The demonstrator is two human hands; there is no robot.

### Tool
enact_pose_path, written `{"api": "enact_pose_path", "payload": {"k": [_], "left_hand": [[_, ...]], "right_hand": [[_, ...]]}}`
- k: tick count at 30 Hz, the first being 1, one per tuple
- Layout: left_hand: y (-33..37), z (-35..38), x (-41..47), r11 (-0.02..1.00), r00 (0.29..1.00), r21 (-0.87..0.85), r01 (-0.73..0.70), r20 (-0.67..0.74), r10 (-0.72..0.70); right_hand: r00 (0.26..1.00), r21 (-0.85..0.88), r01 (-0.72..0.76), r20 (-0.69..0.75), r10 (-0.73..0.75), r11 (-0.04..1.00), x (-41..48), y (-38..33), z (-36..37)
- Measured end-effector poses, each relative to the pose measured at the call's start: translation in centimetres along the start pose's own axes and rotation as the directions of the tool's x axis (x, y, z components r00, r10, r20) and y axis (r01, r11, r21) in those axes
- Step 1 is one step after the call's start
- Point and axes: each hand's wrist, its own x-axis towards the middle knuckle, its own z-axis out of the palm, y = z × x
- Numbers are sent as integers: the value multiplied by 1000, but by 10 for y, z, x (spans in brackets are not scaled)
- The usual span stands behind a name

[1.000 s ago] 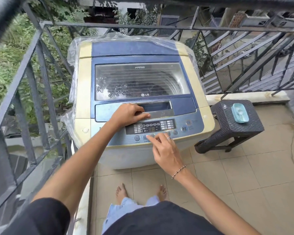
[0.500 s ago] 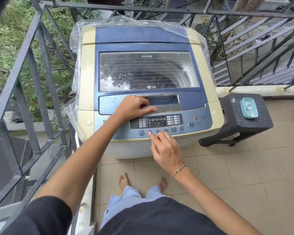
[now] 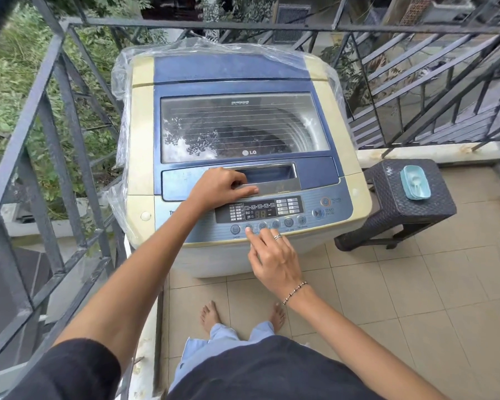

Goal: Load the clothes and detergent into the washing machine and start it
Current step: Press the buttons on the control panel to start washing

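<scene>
A cream and blue top-loading washing machine [image 3: 145, 134] stands on the balcony with its glass lid [image 3: 243, 128] shut; dark laundry shows dimly through the glass. My left hand [image 3: 220, 187] rests palm-down on the lid's front handle recess, fingers curled, holding nothing. My right hand [image 3: 272, 255] points its index finger onto a round button in the row below the lit control panel [image 3: 260, 210]; the other fingers are loosely bent. A pale blue detergent container [image 3: 414, 182] lies on a dark stool to the right.
The dark woven stool [image 3: 393, 203] stands close to the machine's right side. Metal railings [image 3: 55, 116] fence the balcony on the left and behind. Clear plastic sheeting [image 3: 122, 111] hangs around the machine's back and left. My bare feet [image 3: 211, 316] stand on beige floor tiles.
My right index finger has shifted a little left along the button row. The left hand stays on the lid. My view has moved closer and tilted down.
</scene>
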Motion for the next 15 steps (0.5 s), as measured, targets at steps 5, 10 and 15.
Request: {"api": "enact_pose_path", "payload": {"k": [5,10,15], "left_hand": [[3,-2,-1,999,1000,29,22,8,-22],[6,-3,-2,999,999,39,35,11,-36],[7,-3,-3,998,999,48,50,12,-51]], "right_hand": [[998,-37,35,57,-33,999,-6,-1,-6],[998,-23,19,60,-17,1000,-12,0,-10],[997,23,-66,39,65,998,-21,9,-13]]}}
